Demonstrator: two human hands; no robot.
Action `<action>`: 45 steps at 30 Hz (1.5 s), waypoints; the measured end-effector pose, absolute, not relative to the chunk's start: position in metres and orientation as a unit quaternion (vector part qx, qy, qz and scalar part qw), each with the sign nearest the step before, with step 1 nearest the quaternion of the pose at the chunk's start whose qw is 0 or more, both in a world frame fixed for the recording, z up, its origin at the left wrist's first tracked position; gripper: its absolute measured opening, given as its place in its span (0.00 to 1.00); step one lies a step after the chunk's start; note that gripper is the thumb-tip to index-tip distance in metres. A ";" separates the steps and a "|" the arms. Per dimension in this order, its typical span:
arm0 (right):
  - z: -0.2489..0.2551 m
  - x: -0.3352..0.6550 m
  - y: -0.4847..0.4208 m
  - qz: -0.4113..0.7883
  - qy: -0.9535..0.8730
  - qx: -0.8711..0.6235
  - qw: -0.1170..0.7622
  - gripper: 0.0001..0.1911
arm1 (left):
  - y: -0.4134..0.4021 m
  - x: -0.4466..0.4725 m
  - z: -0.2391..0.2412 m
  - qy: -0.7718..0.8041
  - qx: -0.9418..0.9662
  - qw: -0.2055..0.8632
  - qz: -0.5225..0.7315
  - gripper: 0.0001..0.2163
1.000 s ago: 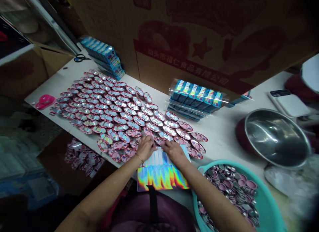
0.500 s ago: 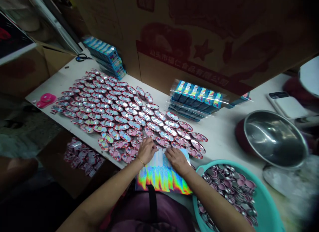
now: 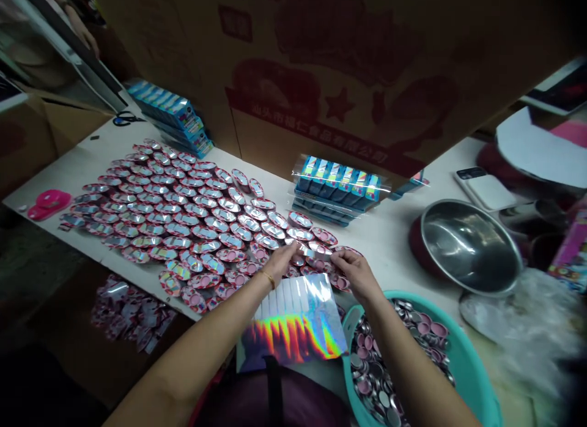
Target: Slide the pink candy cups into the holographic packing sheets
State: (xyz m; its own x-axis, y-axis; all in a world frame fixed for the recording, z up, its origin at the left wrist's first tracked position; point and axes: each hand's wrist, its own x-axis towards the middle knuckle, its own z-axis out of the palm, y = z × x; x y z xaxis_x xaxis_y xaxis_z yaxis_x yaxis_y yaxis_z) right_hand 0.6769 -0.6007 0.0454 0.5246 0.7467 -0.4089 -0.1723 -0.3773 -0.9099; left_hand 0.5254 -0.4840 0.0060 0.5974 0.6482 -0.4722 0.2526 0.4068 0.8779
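Observation:
A narrow silvery strip, probably a sticker, is stretched between my two hands above rows of oval pieces. Fingertips of my left hand pinch its left end. At the other end, my right hand pinches it between thumb and finger. Just below the hands lies a shiny rainbow-reflecting sheet, marked with pale strip-shaped sections. The red-edged oval pieces stand in close rows across the table; many have shiny tops, while nearer ones show round pink centres.
At my right is a turquoise basin of small round tins. Behind it sits a steel bowl. Blue boxed packs stand against a large carton. Scissors and a pink object lie leftward.
Both hands have risen off the rainbow sheet and moved forward over the oval pieces, now with the silvery strip between them. The whole view has shifted a little.

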 end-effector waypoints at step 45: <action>-0.009 0.726 -0.553 0.134 -0.268 -0.946 0.123 0.13 | -0.453 0.637 -0.022 0.413 0.840 0.297 0.188 0.18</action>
State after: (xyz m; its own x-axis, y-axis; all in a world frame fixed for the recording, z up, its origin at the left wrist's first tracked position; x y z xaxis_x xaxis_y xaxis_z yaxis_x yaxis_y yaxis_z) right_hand 0.7260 -0.5534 -0.0094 0.8205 0.5398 -0.1879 0.4740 -0.8263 -0.3042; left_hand 0.6369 -0.4531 -0.0224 0.5877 0.8060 0.0707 0.5825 -0.4821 0.6544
